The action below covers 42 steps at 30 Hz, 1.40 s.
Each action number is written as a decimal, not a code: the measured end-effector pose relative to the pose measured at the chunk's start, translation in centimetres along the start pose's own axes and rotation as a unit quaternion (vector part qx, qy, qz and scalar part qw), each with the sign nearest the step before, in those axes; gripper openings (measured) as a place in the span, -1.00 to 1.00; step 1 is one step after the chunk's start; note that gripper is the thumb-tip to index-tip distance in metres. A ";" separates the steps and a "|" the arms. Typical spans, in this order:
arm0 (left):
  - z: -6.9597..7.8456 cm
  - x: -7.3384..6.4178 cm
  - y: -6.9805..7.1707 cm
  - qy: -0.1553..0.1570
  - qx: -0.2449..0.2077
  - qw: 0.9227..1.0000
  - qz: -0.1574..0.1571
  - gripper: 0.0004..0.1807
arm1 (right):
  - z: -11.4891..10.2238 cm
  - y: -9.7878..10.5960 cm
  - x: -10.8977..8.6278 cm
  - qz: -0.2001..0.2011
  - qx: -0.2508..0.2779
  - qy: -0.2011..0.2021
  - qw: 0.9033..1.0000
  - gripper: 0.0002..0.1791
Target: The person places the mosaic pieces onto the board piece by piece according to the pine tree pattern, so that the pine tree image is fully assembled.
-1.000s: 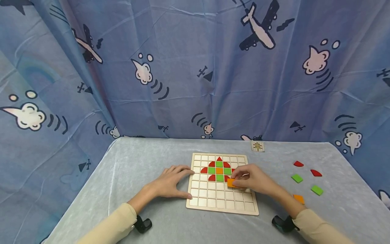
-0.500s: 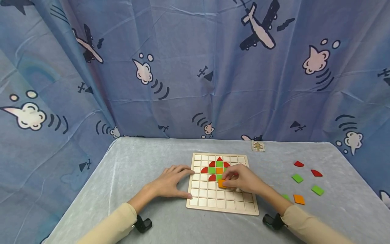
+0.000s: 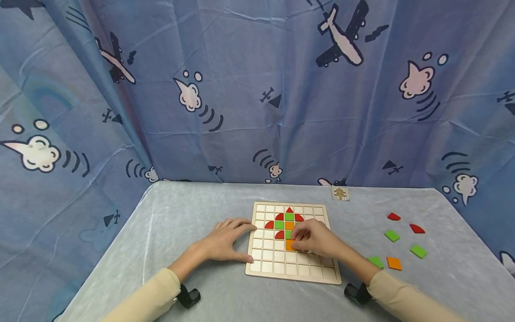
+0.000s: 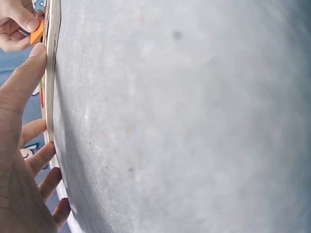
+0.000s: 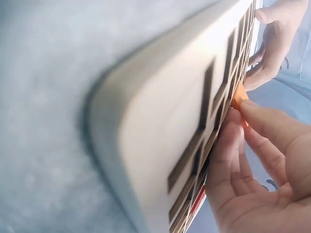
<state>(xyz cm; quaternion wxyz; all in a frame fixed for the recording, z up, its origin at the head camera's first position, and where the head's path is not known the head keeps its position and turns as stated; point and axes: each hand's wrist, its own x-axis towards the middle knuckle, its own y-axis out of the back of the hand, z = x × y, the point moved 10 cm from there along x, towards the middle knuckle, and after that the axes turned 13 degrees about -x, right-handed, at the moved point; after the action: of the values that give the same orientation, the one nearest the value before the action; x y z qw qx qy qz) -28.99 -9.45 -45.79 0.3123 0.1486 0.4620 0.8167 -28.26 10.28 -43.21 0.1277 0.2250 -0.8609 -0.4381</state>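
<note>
A wooden grid board (image 3: pixel 267 267) lies on the table, with red, green and orange tiles set in its upper middle cells. My right hand (image 3: pixel 318 240) pinches an orange square tile (image 3: pixel 290 245) between thumb and fingers, just below the green tile at the foot of the pattern. In the right wrist view the orange tile (image 5: pixel 238 96) stands tilted at the grid. My left hand (image 3: pixel 225 240) rests against the board's left edge, thumb and fingertips on the rim and fingers spread. Part of the pattern is hidden behind my right hand.
Right of the board lie loose tiles: two red quarter-rounds (image 3: pixel 417 229), several green squares (image 3: pixel 418 251) and an orange square (image 3: pixel 394 263). A small pattern card (image 3: pixel 340 193) lies at the table's back edge. A blue printed curtain (image 3: pixel 241 89) hangs behind.
My right hand has moved left with the orange tile, from the right part of the pattern to below its middle column. The left hand has stayed at the board's edge.
</note>
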 end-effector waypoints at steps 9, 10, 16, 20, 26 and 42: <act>0.1 0.1 0.0 0.000 -0.002 1.000 0.000 -0.04 | -0.1 0.1 0.0 0.012 -0.033 -0.007 0.999 -0.91; 0.1 0.1 0.0 -0.001 -0.002 1.000 0.001 -0.04 | -0.1 0.2 0.0 0.012 -0.033 -0.006 0.999 -0.91; 0.1 0.1 0.0 -0.004 -0.002 1.000 0.003 -0.04 | -0.3 0.2 0.0 0.013 -0.037 -0.005 0.999 -0.90; 0.1 0.0 0.0 -0.003 -0.001 1.000 0.002 -0.04 | -0.4 0.2 -0.1 0.011 -0.037 -0.002 0.999 -0.89; 0.3 0.0 0.1 -0.009 -0.004 1.000 0.004 -0.04 | -0.3 0.2 -0.3 0.006 -0.026 0.001 1.000 -0.88; 0.2 0.0 0.0 -0.007 0.002 1.000 0.004 -0.03 | 2.1 3.0 -2.4 0.002 -0.001 -0.004 1.000 -0.89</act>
<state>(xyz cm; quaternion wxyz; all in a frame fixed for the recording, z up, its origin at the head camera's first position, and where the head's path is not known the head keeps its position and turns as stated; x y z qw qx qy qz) -28.89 -9.31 -45.68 0.3123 0.1563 0.4606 0.8160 -27.92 14.52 -42.03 0.1255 0.2209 -0.8615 -0.4396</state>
